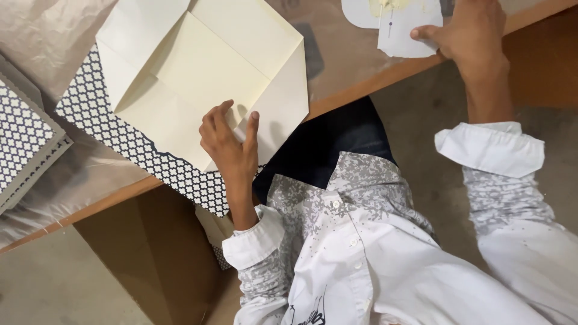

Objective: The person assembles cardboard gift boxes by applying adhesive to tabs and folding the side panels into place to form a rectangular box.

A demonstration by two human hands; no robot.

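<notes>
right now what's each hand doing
Left hand: open, fingers spread, pressing on the cream folded paper.
Right hand: resting on a small white paper piece; grip cannot be told.

Wooden table [373, 81] w/ clear plastic sheet [42, 36]; grey concrete floor [54, 283]; soft, even light.

Patterned stack [21, 135] at table edge [361, 90]; brown board [150, 253] below.

light: soft, even, fairly bright | shadows: faint, short | focus: sharp | glare: mild on plastic sheet [42, 36]
</notes>
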